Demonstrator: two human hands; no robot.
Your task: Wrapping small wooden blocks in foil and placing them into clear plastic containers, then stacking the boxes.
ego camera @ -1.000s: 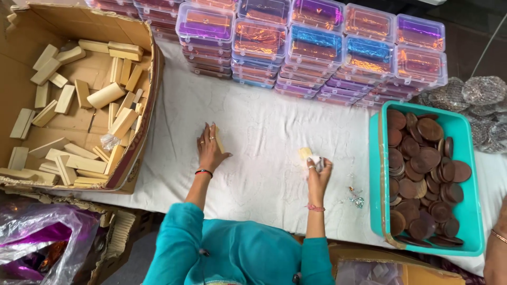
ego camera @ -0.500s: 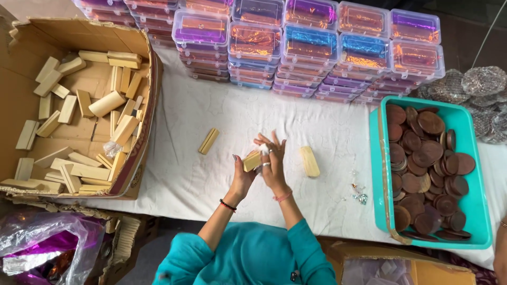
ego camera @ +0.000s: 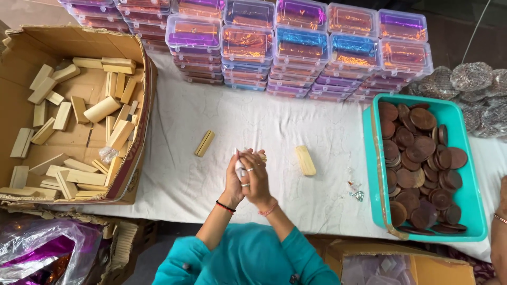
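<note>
Two hands, the left hand [ego camera: 234, 182] and right hand [ego camera: 257, 179], meet with fingers pressed around a small pale wooden block [ego camera: 262, 157], mostly hidden. Two loose blocks [ego camera: 204, 143] [ego camera: 305, 160] flank the fingers; stacked filled boxes [ego camera: 296, 47] beyond suggest much is done, though the carton [ego camera: 71, 124] left holds many more.

White-clothed table [ego camera: 274, 126], two wooden blocks [ego camera: 204, 143], stacked clear boxes [ego camera: 296, 47], teal tray [ego camera: 467, 211], cardboard box [ego camera: 138, 158]

Small pale wooden block [ego camera: 261, 157], mostly hidden between clasped hands.

packing workshop: stacked plastic boxes [ego camera: 296, 47], carton of wooden blocks [ego camera: 74, 121].
</note>
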